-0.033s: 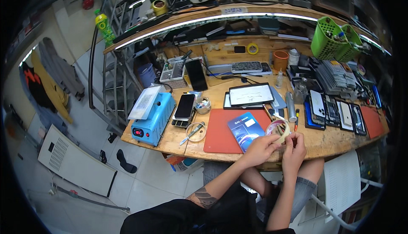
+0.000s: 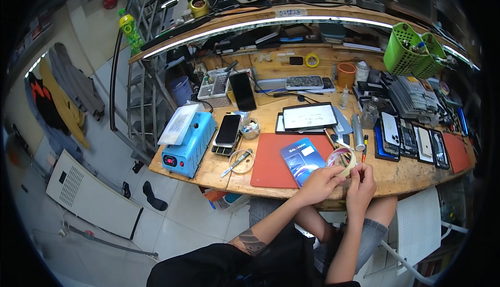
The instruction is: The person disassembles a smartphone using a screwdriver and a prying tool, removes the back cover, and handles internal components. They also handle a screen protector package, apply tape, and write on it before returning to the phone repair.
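Observation:
Both my hands meet at the front right of the red mat. My left hand and my right hand have their fingers closed on a cream tape roll, held upright at the desk's front edge. Just behind the roll lies a round pinkish holder with small items, partly hidden by it. A blue flat package lies on the mat beside my left hand. A yellow-and-red pen-like tool and a silver cylinder are right of the mat.
A blue machine sits at the desk's left end, beside stacked phones and a small jar. Framed screens lie behind the mat. Phone parts in trays fill the right. A white chair is beside my right leg.

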A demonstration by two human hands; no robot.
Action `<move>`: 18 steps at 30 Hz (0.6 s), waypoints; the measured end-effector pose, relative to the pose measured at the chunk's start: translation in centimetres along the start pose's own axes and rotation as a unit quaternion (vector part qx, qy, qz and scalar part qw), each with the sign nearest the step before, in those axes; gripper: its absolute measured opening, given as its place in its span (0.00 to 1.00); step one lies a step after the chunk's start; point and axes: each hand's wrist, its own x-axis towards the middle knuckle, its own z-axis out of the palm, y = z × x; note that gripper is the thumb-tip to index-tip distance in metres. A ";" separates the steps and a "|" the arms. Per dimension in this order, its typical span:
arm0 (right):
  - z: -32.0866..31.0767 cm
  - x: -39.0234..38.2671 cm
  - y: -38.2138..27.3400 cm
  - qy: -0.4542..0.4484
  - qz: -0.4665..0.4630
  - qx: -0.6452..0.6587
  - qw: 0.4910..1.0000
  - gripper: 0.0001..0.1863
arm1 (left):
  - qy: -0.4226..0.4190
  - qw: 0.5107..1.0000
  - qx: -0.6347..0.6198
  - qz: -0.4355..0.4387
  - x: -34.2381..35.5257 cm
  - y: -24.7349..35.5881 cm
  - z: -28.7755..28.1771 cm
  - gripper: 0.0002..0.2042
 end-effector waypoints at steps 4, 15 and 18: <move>0.0 -0.1 0.1 -0.018 -0.027 -0.061 0.998 0.03 | -0.022 1.000 0.010 -0.006 0.1 -0.2 -0.2 0.09; -0.5 -0.4 -1.4 -0.044 -0.029 -0.092 0.994 0.02 | 0.014 0.998 0.042 -0.039 0.2 0.5 0.5 0.07; -0.6 -0.6 -2.5 -0.045 -0.034 -0.058 0.997 0.02 | 0.056 0.988 -0.083 -0.119 0.3 0.3 0.4 0.07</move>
